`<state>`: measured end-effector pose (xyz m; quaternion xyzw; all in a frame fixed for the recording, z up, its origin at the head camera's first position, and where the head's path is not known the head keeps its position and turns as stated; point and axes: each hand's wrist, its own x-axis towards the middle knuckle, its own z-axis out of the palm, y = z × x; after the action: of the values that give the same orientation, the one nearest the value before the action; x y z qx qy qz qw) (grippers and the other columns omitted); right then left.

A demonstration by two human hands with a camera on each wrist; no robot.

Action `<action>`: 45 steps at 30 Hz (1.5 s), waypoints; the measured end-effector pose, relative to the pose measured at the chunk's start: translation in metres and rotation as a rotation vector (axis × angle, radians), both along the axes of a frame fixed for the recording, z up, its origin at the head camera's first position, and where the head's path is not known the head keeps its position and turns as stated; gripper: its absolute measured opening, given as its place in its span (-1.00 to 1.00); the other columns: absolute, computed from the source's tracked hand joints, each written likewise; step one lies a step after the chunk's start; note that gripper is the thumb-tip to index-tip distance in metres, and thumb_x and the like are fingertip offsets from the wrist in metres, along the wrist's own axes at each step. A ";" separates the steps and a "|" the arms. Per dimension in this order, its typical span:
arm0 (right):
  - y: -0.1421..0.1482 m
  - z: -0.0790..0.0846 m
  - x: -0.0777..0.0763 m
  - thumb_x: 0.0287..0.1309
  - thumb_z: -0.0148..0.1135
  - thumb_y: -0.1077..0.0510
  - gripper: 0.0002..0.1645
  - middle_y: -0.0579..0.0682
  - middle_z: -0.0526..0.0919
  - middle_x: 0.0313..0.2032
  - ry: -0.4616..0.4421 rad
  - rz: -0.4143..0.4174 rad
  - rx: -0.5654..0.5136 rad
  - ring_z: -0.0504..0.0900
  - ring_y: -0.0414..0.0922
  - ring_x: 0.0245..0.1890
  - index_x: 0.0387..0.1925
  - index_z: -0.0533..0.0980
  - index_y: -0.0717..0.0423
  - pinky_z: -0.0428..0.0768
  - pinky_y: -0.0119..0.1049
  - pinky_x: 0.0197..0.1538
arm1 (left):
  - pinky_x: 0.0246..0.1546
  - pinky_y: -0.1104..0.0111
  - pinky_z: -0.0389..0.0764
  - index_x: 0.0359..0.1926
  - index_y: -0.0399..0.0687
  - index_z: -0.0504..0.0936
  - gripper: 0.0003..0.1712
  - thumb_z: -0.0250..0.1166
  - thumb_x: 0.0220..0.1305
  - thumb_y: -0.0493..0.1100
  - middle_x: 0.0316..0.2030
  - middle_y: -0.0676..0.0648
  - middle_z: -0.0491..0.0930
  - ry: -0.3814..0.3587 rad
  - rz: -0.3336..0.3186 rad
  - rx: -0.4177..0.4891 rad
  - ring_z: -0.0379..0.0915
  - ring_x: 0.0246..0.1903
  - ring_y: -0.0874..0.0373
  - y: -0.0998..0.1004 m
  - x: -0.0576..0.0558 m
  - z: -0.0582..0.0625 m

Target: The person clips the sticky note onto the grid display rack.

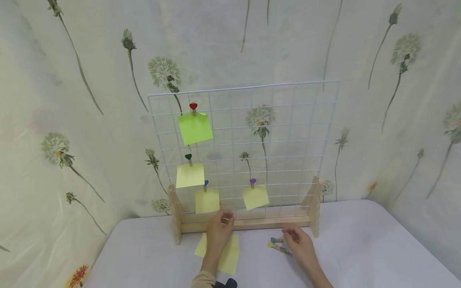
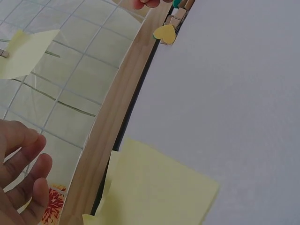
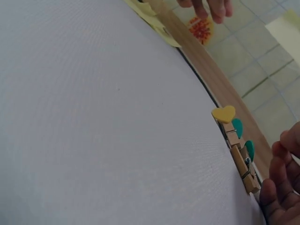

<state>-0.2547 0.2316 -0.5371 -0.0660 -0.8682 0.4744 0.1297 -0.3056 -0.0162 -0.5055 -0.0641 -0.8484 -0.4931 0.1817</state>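
Observation:
My left hand [image 1: 219, 230] is raised in front of the white wire grid's lower bar, fingers loosely bent with nothing between them. Beneath it, loose yellow sticky notes [image 1: 228, 256] lie on the table. My right hand [image 1: 300, 244] hovers just beside small wooden clothespins with heart tops, its fingers loosely curled and holding nothing visible. One clothespin carries a yellow heart [image 3: 224, 114]; teal hearts [image 3: 249, 150] show on others. Nearest the left hand on the grid hangs a yellow note [image 1: 207, 201] under a blue heart clip; another yellow note [image 1: 256, 197] hangs from a purple one.
The wire grid [image 1: 273, 85] stands in a wooden base [image 1: 252, 225] across the back of the white table [image 1: 345, 256]. Higher at left hang a green note [image 1: 195, 129] with a red heart clip and a yellow note [image 1: 190, 176] with a dark green one. Behind is a flowered curtain.

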 end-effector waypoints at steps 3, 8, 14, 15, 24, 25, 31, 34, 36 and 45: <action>0.000 -0.002 0.002 0.25 0.10 0.19 -0.83 0.01 0.64 -0.07 0.007 -0.004 -0.009 0.56 -0.22 -0.22 -0.14 0.54 0.04 0.49 -0.39 -0.13 | -0.35 0.47 0.55 -0.31 0.06 0.61 -0.89 0.32 0.13 -0.24 -0.35 0.06 0.68 0.017 0.006 -0.011 0.56 -0.38 0.24 -0.003 0.001 -0.003; 0.001 -0.005 0.002 0.26 0.09 0.18 -0.82 0.00 0.63 -0.06 -0.002 -0.008 -0.027 0.54 -0.22 -0.20 -0.12 0.53 0.03 0.49 -0.38 -0.12 | -0.37 0.49 0.54 -0.28 0.07 0.63 -0.87 0.31 0.13 -0.24 -0.33 0.08 0.68 0.009 0.003 -0.038 0.54 -0.37 0.26 -0.009 0.004 -0.008; 0.002 -0.005 0.005 0.29 0.05 0.15 -0.77 0.03 0.61 -0.02 -0.076 -0.004 -0.078 0.57 -0.15 -0.09 -0.05 0.50 0.05 0.49 -0.36 -0.07 | -0.30 0.50 0.58 -0.24 0.02 0.63 -0.85 0.30 0.14 -0.27 -0.29 0.03 0.68 0.005 -0.059 -0.064 0.57 -0.31 0.19 -0.016 0.008 -0.011; 0.002 -0.005 0.006 0.29 0.04 0.15 -0.76 0.04 0.61 -0.02 -0.083 -0.005 -0.086 0.58 -0.13 -0.08 -0.05 0.50 0.06 0.49 -0.36 -0.07 | -0.28 0.48 0.58 -0.23 0.01 0.63 -0.84 0.30 0.14 -0.28 -0.29 0.03 0.68 0.010 -0.065 -0.073 0.58 -0.30 0.18 -0.017 0.009 -0.012; 0.002 -0.005 0.008 0.28 0.03 0.14 -0.75 0.05 0.60 -0.03 -0.124 -0.010 -0.099 0.56 -0.16 -0.11 -0.04 0.48 0.08 0.48 -0.38 -0.11 | -0.22 0.42 0.59 -0.24 -0.05 0.64 -0.90 0.29 0.19 -0.22 -0.33 0.03 0.67 0.093 -0.097 -0.165 0.56 -0.32 0.20 -0.027 0.011 -0.024; 0.002 -0.005 0.008 0.28 0.03 0.14 -0.75 0.05 0.60 -0.03 -0.122 -0.009 -0.101 0.55 -0.16 -0.12 -0.05 0.49 0.08 0.47 -0.38 -0.11 | -0.22 0.42 0.59 -0.25 -0.06 0.64 -0.90 0.29 0.19 -0.22 -0.33 0.03 0.67 0.105 -0.100 -0.170 0.57 -0.32 0.20 -0.028 0.011 -0.025; 0.004 -0.005 0.010 0.30 0.03 0.14 -0.75 0.05 0.61 -0.02 -0.117 0.001 -0.098 0.56 -0.16 -0.10 -0.05 0.49 0.09 0.47 -0.37 -0.10 | -0.22 0.41 0.60 -0.27 -0.07 0.64 -0.92 0.29 0.18 -0.27 -0.33 0.03 0.66 0.128 -0.108 -0.181 0.56 -0.32 0.21 -0.033 0.011 -0.027; 0.005 -0.006 0.012 0.30 0.04 0.14 -0.76 0.04 0.61 -0.02 -0.112 0.009 -0.100 0.55 -0.20 -0.12 -0.05 0.50 0.08 0.47 -0.39 -0.11 | -0.21 0.39 0.59 -0.27 -0.05 0.64 -0.89 0.29 0.16 -0.29 -0.32 0.04 0.66 0.109 -0.095 -0.194 0.55 -0.31 0.20 -0.035 0.014 -0.028; 0.006 -0.006 0.012 0.30 0.05 0.14 -0.76 0.04 0.61 -0.02 -0.104 0.010 -0.102 0.55 -0.24 -0.15 -0.05 0.50 0.08 0.48 -0.42 -0.12 | -0.20 0.38 0.59 -0.26 -0.03 0.64 -0.88 0.29 0.16 -0.28 -0.30 0.06 0.66 0.082 -0.081 -0.206 0.55 -0.29 0.20 -0.037 0.016 -0.028; 0.009 -0.009 0.013 0.31 0.05 0.11 -0.74 0.04 0.59 0.01 -0.097 0.019 -0.112 0.52 -0.27 -0.13 -0.02 0.48 0.07 0.48 -0.47 -0.13 | -0.12 0.34 0.56 -0.19 0.05 0.63 -0.83 0.27 0.17 -0.23 -0.24 0.09 0.63 -0.031 -0.052 -0.191 0.52 -0.21 0.22 -0.047 0.022 -0.032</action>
<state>-0.2413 0.2402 -0.5457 -0.0878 -0.8460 0.5198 0.0793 -0.2833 -0.0633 -0.5375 -0.0955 -0.8922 -0.4157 0.1488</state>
